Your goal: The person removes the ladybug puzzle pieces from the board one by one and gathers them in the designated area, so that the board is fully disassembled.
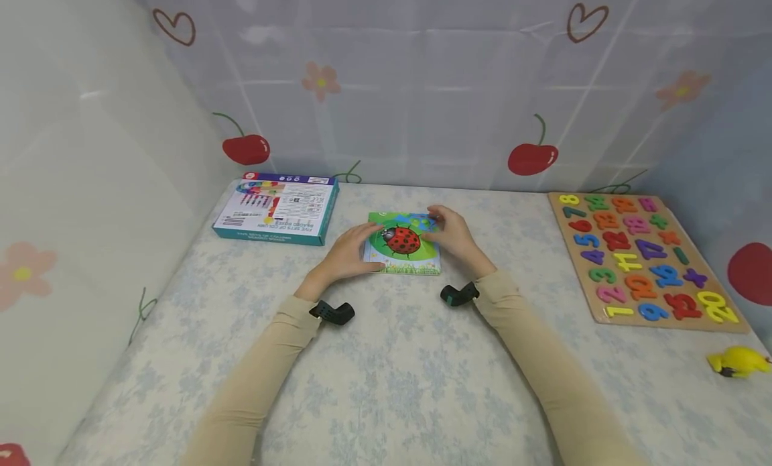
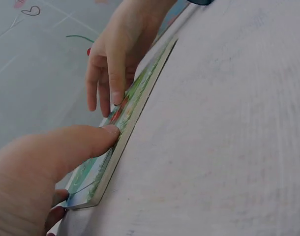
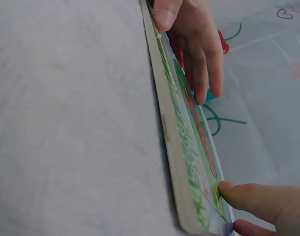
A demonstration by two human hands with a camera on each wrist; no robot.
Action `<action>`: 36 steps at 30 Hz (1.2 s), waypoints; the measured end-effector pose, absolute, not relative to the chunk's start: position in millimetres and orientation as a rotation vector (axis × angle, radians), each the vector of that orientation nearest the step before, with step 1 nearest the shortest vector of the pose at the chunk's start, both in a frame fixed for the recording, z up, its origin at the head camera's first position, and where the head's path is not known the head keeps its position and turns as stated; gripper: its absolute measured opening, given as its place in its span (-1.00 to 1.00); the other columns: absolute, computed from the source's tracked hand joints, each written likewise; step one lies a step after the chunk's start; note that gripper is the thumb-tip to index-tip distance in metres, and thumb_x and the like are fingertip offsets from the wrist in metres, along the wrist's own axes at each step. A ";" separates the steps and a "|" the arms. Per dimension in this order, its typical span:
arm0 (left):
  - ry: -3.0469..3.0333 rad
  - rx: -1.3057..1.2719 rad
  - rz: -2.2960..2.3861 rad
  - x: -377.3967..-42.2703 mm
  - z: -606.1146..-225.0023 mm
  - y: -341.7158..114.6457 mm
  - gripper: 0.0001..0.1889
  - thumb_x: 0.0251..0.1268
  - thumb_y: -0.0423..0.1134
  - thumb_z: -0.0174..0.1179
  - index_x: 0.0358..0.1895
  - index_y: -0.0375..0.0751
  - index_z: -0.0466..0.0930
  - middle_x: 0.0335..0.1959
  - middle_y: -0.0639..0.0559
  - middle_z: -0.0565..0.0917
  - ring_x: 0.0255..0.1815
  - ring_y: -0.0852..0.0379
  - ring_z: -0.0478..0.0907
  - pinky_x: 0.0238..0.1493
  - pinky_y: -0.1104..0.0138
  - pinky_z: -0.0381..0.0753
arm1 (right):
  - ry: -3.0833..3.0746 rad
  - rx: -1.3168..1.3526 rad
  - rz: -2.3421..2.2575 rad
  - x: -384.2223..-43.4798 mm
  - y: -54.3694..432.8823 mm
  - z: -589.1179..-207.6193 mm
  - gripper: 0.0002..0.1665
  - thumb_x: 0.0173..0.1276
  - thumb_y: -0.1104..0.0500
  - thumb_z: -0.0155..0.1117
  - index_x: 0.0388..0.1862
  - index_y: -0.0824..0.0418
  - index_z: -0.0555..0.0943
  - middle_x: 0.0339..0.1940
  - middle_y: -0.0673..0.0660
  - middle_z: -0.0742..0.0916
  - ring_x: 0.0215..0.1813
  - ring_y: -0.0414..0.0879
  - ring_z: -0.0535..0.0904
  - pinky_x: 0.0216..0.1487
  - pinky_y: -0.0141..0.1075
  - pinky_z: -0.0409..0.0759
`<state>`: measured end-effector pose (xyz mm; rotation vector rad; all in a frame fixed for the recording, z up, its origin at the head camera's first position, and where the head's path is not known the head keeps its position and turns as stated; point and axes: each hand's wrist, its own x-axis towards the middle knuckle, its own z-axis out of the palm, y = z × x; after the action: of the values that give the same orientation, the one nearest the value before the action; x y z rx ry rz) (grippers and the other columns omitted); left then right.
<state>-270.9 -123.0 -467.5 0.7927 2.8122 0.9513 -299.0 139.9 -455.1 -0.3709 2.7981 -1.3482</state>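
A flat square ladybug puzzle board (image 1: 401, 259) lies on the table, a red spotted ladybug on green in its middle. Around its left side my left hand (image 1: 348, 253) holds it, thumb on the near edge and fingers toward the far left. In the left wrist view the left thumb (image 2: 91, 140) rests along that near edge. My right hand (image 1: 454, 235) is at the board's right side. Its thumb (image 3: 248, 196) touches the picture, while the other fingers reach loosely toward the far right corner. The fingertips' undersides are hidden.
At the back left lies a teal and white box (image 1: 277, 211) of coloured beads. A wooden number board (image 1: 588, 278) with colourful digits lies on the right, and a yellow toy (image 1: 740, 362) sits in front of it. Printed curtains (image 1: 410, 104) hang behind the table.
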 end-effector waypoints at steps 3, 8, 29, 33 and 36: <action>2.785 0.799 0.971 -271.2 -468.1 -124.0 -0.11 0.03 0.08 0.37 0.45 -0.03 0.19 0.50 -0.09 0.16 0.53 -0.14 0.03 0.49 -0.13 -0.04 | 2.822 -0.397 -1.325 -300.8 141.3 -459.4 -0.25 0.17 0.25 0.40 0.33 0.35 0.36 0.25 0.32 0.54 0.30 0.18 0.42 0.35 -0.02 0.36; 2.781 0.793 0.970 -271.6 -470.1 -126.5 -0.10 0.00 0.10 0.38 0.45 -0.01 0.20 0.51 -0.08 0.15 0.54 -0.13 0.02 0.49 -0.13 -0.05 | 2.830 -0.499 -1.290 -302.0 142.2 -460.6 -0.23 0.17 0.25 0.40 0.35 0.38 0.35 0.20 0.37 0.56 0.25 0.21 0.46 0.31 0.00 0.41; 2.797 0.821 0.866 -272.8 -470.7 -124.0 -0.24 0.09 0.14 0.31 0.40 0.10 0.31 0.53 -0.03 0.10 0.55 -0.08 -0.02 0.50 -0.10 -0.04 | 2.792 -0.510 -1.454 -300.4 139.9 -463.2 -0.31 0.15 0.38 0.38 0.30 0.28 0.43 0.11 0.33 0.45 0.02 0.15 0.41 0.03 -0.05 0.45; 2.800 0.827 0.863 -272.5 -471.3 -124.2 -0.26 0.09 0.14 0.30 0.39 0.12 0.32 0.53 -0.04 0.10 0.55 -0.10 -0.02 0.49 -0.12 -0.03 | 2.772 -0.477 -1.552 -298.4 139.1 -463.0 -0.40 0.20 0.43 0.30 0.26 0.31 0.46 0.12 0.34 0.46 -0.03 0.15 0.47 -0.04 -0.09 0.49; 2.800 0.823 0.861 -272.3 -471.9 -124.6 -0.26 0.09 0.15 0.30 0.39 0.12 0.32 0.53 -0.04 0.09 0.55 -0.10 -0.02 0.49 -0.12 -0.04 | 2.725 -0.370 -1.677 -298.6 139.3 -463.9 -0.47 0.25 0.45 0.23 0.23 0.33 0.47 0.13 0.34 0.49 -0.02 0.16 0.53 -0.01 -0.12 0.56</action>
<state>-272.3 -124.6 -471.9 0.8234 2.8004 0.8613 -298.6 139.3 -463.9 -0.3695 2.7252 -1.6768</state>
